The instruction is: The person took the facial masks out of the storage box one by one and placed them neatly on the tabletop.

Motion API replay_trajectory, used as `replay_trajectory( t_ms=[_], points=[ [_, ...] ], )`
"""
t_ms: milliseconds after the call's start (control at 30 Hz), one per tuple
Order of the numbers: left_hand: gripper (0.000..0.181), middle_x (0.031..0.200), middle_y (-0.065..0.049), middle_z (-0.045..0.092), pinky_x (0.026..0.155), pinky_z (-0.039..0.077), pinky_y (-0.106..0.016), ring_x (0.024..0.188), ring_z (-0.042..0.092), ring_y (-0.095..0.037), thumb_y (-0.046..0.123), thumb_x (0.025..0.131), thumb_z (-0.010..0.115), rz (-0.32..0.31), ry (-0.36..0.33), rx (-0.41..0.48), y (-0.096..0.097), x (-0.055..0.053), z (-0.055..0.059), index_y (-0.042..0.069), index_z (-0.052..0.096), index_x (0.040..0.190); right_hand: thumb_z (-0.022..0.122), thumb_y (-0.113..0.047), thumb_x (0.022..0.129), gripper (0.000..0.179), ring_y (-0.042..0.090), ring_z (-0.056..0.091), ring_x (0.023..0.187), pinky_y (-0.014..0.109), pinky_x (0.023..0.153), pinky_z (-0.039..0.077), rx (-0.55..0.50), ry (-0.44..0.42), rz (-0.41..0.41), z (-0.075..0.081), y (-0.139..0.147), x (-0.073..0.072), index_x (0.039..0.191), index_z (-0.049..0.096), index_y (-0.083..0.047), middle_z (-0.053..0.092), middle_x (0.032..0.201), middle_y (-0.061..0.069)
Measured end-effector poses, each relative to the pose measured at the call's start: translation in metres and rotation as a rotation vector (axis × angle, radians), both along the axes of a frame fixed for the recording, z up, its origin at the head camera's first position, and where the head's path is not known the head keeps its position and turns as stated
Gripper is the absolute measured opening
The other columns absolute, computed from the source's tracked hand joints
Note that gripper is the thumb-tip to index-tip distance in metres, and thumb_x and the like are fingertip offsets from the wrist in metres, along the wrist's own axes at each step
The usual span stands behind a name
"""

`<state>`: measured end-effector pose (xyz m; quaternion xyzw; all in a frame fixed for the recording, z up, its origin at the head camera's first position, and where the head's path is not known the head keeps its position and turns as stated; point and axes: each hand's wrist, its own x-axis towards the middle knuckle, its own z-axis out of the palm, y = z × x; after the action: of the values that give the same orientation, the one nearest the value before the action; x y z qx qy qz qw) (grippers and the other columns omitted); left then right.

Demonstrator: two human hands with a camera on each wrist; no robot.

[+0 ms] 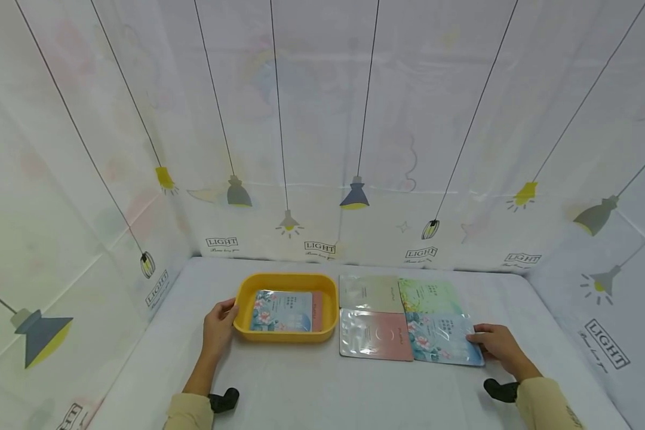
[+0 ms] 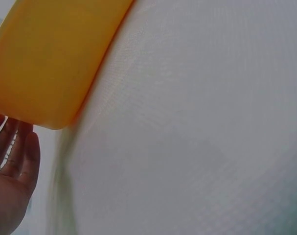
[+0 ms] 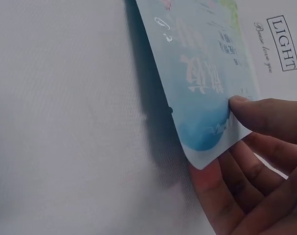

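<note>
The left hand holds the left end of a yellow plastic tray, with its fingertips at the rim. In the left wrist view, the fingers meet the tray's end wall. Inside the tray lies a blue floral sheet mask packet, partly covering a pink packet. On the right, the right hand pinches the right edge of another blue floral sheet mask packet. Its thumb presses on top and its fingers lie beneath; the near corner is raised off the table.
Beside the tray lie a beige packet, a pink packet and a green packet. They sit edge to edge with the blue one on a white-covered table. Printed white curtains enclose the back and sides.
</note>
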<state>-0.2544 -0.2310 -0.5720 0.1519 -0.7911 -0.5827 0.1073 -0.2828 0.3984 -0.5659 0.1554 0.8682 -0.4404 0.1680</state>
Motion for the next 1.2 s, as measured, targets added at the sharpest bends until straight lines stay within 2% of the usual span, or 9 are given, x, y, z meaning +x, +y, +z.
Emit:
replay_trajectory(
  t_ms=[200,333,467,767,867,1033,1200],
  points=[
    [0.036,0.131,-0.015,0.059,0.083,0.049,-0.009,0.117,0.058,-0.027,0.024,0.1,0.054,-0.003,-0.008,0.001,-0.001,0.0,0.0,0.004,0.056,0.13,0.062,-0.017,0.089,0.045,0.018,0.057,0.071,0.03,0.061,0.052,0.137,0.073,0.054,0.005,-0.004,0.001,0.121,0.053,0.014,0.063,0.085,0.011],
    [0.037,0.133,-0.014,0.058,0.089,0.051,-0.015,0.118,0.058,-0.026,0.025,0.1,0.053,-0.013,-0.024,0.0,-0.002,-0.001,0.0,0.005,0.056,0.131,0.06,-0.014,0.089,0.039,0.018,0.058,0.071,0.031,0.061,0.054,0.147,0.071,0.037,0.012,-0.006,0.005,0.116,0.057,0.014,0.064,0.084,0.013],
    [0.038,0.134,-0.014,0.057,0.09,0.051,-0.017,0.118,0.058,-0.026,0.026,0.1,0.053,-0.015,-0.027,0.0,-0.001,0.0,0.001,0.005,0.055,0.132,0.058,-0.014,0.091,0.038,0.018,0.06,0.071,0.031,0.062,0.055,0.14,0.078,0.013,0.019,-0.005,0.006,0.114,0.057,0.015,0.067,0.086,0.016],
    [0.038,0.134,-0.013,0.057,0.086,0.049,-0.01,0.118,0.057,-0.025,0.027,0.101,0.052,-0.01,-0.039,0.012,-0.001,0.001,0.001,0.006,0.054,0.132,0.057,-0.017,0.095,0.045,0.018,0.064,0.074,0.03,0.067,0.057,0.049,0.139,-0.026,0.043,-0.02,0.0,0.121,0.052,0.018,0.067,0.096,0.023],
    [0.038,0.134,-0.014,0.057,0.084,0.049,-0.009,0.118,0.057,-0.026,0.026,0.101,0.053,-0.012,-0.026,0.016,-0.002,0.0,0.0,0.005,0.055,0.132,0.056,-0.021,0.096,0.048,0.015,0.066,0.077,0.031,0.072,0.058,-0.002,0.127,-0.023,0.05,-0.029,-0.006,0.125,0.05,0.017,0.068,0.1,0.023],
    [0.038,0.132,-0.015,0.058,0.084,0.05,-0.01,0.117,0.058,-0.028,0.026,0.1,0.054,-0.008,-0.015,0.013,-0.002,-0.001,-0.001,0.004,0.055,0.131,0.056,-0.031,0.097,0.059,0.017,0.068,0.086,0.033,0.081,0.058,-0.098,0.102,0.024,0.064,-0.051,-0.013,0.132,0.044,0.016,0.065,0.113,0.027],
    [0.039,0.132,-0.016,0.058,0.083,0.05,-0.009,0.117,0.058,-0.028,0.027,0.1,0.053,-0.007,-0.018,0.005,-0.001,0.0,-0.001,0.004,0.055,0.131,0.056,-0.04,0.097,0.067,0.027,0.067,0.101,0.035,0.087,0.057,-0.159,0.107,0.094,0.074,-0.081,-0.02,0.134,0.043,0.015,0.058,0.126,0.031]
  ],
)
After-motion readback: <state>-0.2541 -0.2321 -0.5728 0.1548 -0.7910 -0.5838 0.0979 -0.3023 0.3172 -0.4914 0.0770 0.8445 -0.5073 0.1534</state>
